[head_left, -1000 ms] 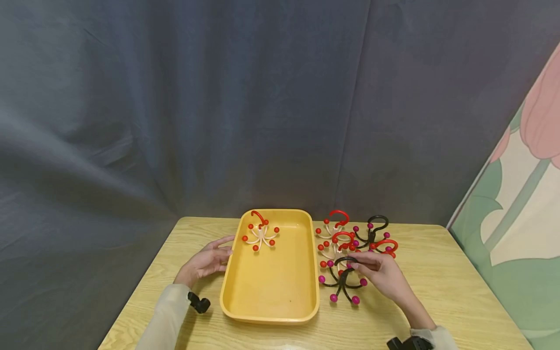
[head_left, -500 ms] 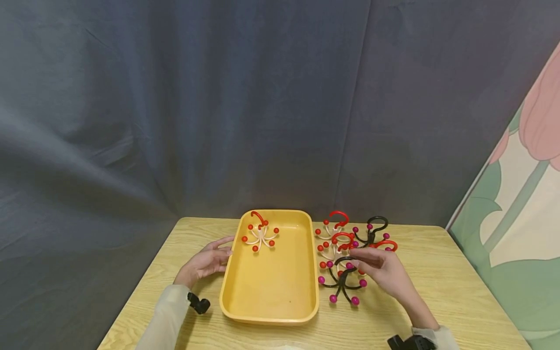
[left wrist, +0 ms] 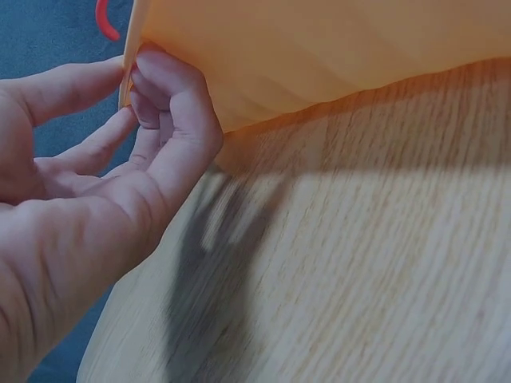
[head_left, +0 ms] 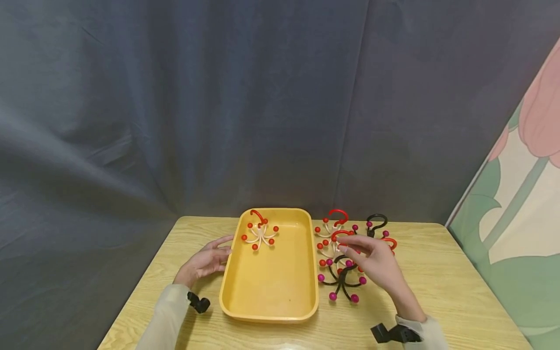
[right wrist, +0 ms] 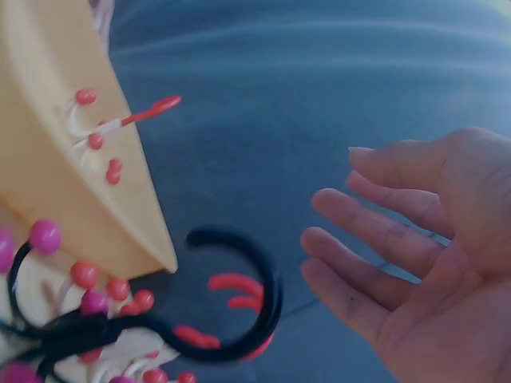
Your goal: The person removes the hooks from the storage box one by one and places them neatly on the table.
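Note:
My left hand (head_left: 205, 262) grips the left rim of a yellow tray (head_left: 271, 291); in the left wrist view, thumb and fingers of this hand (left wrist: 104, 183) lie on both sides of the rim. Inside the tray, at its far left, stands a white claw hook (head_left: 260, 234) with red ball tips and a red curl. My right hand (head_left: 374, 262) hovers over the hooks right of the tray, fingers extended and holding nothing. Just below it stands a black claw hook (head_left: 342, 278) with magenta ball tips. The right wrist view shows the black hook's curl (right wrist: 275, 295) apart from the fingers.
Beside the tray's right wall, white-and-red hooks (head_left: 336, 228) and another black hook (head_left: 377, 217) stand close together. A red curl (head_left: 391, 241) shows partly behind my right hand. A grey-blue curtain (head_left: 271, 121) hangs behind the wooden table (head_left: 442, 291).
My right hand has risen slightly and shifted left, away from the front black hook's curl, which stands where it was. The left hand and tray stay in place.

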The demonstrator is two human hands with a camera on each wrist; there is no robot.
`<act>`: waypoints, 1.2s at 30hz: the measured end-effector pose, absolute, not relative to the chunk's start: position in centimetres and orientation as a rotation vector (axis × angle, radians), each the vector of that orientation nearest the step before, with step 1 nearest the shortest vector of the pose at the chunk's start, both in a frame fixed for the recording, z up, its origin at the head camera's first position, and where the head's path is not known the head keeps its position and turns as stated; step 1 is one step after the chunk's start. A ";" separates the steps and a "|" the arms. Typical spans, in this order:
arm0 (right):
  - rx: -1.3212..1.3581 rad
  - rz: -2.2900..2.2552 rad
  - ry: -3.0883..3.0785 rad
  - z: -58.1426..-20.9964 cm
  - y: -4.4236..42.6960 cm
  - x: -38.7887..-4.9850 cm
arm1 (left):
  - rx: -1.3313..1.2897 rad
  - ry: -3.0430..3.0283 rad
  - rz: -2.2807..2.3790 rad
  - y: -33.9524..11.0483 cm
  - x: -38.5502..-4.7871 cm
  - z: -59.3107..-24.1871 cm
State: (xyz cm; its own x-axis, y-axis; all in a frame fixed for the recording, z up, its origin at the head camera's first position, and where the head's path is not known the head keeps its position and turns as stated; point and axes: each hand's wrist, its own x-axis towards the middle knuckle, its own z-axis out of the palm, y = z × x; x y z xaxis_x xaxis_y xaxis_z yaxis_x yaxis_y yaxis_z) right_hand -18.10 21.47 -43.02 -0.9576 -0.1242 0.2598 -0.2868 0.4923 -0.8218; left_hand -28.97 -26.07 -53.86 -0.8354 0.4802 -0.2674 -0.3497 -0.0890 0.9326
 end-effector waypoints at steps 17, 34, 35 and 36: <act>0.530 1.602 -2.442 -38.9 15.7 -20.0 | 0.138 1.638 1.963 -26.0 -29.0 -53.1; 0.624 1.692 -2.414 -40.1 8.3 -25.4 | 0.122 1.643 1.983 -26.6 -28.8 -53.7; 0.604 1.681 -2.416 -40.3 8.0 -25.7 | 0.129 1.639 1.985 -26.6 -28.9 -53.7; 0.581 1.671 -2.418 -40.6 7.7 -26.0 | 0.135 1.635 1.985 -26.6 -28.9 -53.7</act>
State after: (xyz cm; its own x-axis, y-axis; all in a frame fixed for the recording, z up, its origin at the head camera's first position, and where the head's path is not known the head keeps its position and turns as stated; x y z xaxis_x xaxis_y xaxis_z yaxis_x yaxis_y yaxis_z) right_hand -26.04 7.70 -40.56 -0.9145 -0.2304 0.3326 -0.3926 0.3064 -0.8672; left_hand -28.88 -26.58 -53.69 -0.8388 0.4750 -0.2661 -0.3521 -0.1005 0.9306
